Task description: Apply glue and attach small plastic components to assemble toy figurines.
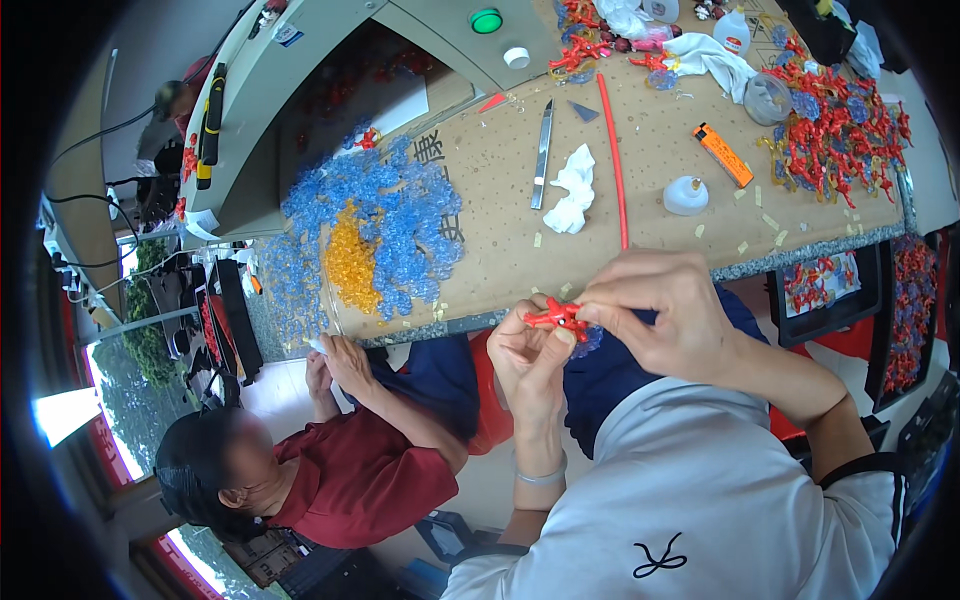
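A small red plastic figurine [556, 317] is held up just off the table's near edge. My left hand [530, 365], with a band on its wrist, pinches it between thumb and fingers. From the other side my right hand [660, 312] closes thumb and forefinger on the figurine; any tiny part in that pinch is hidden. A translucent blue piece [590, 342] shows just below the figurine, partly covered by my hands. Beyond my right hand a long red rod [611, 160] lies on the brown table covering [490, 230].
Blue pieces [425, 225] and amber pieces [352, 262] are heaped at left, beside a co-worker [350, 450] in dark red. A knife [543, 155], crumpled tissue [572, 190], orange lighter [723, 155] and small bottle [686, 195] lie ahead. Red figurines [840, 130] pile at far right.
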The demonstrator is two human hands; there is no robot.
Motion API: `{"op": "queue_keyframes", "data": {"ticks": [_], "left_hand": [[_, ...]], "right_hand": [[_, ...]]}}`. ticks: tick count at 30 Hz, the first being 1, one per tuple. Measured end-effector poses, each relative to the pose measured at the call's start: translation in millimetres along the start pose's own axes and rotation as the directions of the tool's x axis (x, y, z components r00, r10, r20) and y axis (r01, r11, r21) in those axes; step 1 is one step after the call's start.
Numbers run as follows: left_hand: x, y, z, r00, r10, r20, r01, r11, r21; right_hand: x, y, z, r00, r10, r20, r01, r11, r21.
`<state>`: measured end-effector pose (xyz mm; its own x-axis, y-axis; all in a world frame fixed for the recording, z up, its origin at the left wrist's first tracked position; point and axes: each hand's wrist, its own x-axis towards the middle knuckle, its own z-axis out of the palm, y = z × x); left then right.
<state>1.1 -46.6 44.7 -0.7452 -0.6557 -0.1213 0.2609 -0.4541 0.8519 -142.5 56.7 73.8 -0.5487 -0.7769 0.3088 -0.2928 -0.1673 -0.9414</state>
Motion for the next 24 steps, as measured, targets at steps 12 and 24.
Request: {"op": "queue_keyframes", "data": {"ticks": [12, 24], "left_hand": [[7, 4, 7, 0.912, 0.355, 0.203, -0.401, 0.873, 0.276], [12, 8, 8, 0.799, 0.509, 0.322, -0.595, 0.748, 0.294]], "right_hand": [[-13, -11, 1, 0.93, -0.367, -0.036, 0.344, 0.898, -0.275], [-20, -12, 2, 0.849, -0.529, -0.015, 0.495, 0.804, -0.331]]}}
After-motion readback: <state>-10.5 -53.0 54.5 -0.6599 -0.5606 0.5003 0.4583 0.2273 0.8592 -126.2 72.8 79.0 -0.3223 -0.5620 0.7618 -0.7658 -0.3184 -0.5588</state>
